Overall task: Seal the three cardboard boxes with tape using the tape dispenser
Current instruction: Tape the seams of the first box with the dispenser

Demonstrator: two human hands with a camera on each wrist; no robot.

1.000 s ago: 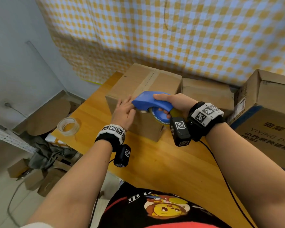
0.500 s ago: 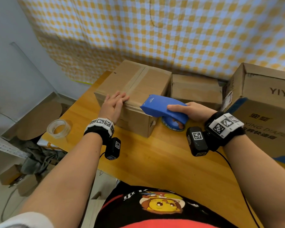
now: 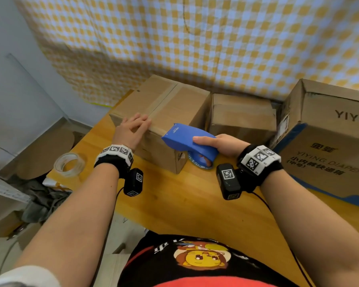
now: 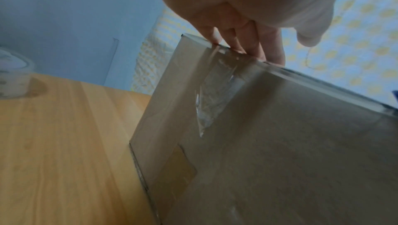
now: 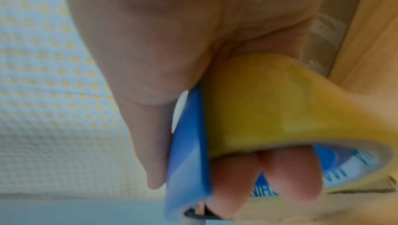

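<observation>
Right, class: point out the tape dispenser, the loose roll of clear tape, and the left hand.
tape dispenser (image 3: 187,139), head view, blue top cover
clear tape roll (image 3: 69,164), head view, its rim
left hand (image 3: 131,131), head view, back of hand

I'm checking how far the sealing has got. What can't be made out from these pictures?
- Middle box, head view: whether its top is taped; blurred and seen at a shallow angle.
- Large printed box, head view: cut off by the right edge, its top seam unseen.
- Tape dispenser blade, right wrist view: blurred, partly behind the right hand.
- Left hand fingertips, left wrist view: hidden over the first box edge.
</observation>
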